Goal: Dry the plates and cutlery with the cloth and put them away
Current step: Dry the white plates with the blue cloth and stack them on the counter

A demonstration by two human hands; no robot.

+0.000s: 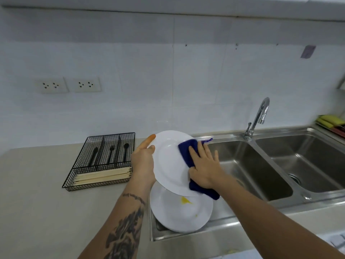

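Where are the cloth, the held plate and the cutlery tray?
cloth [187,150], head view, upper fold
held plate [170,163], head view, bare centre
cutlery tray [69,181], head view, front left wire wall

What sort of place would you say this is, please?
Most likely a home kitchen: a stainless double sink with a chrome tap, a wire cutlery tray on the counter, and a white plate being wiped.

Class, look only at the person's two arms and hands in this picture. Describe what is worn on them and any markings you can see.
Both forearms are bare, with no sleeves, gloves, watch or rings visible. The left forearm carries dark tattoos: a thin line of script across it below the wrist, and a larger dark shaded design further up the arm. The left hand, right hand and right forearm show no clear markings.
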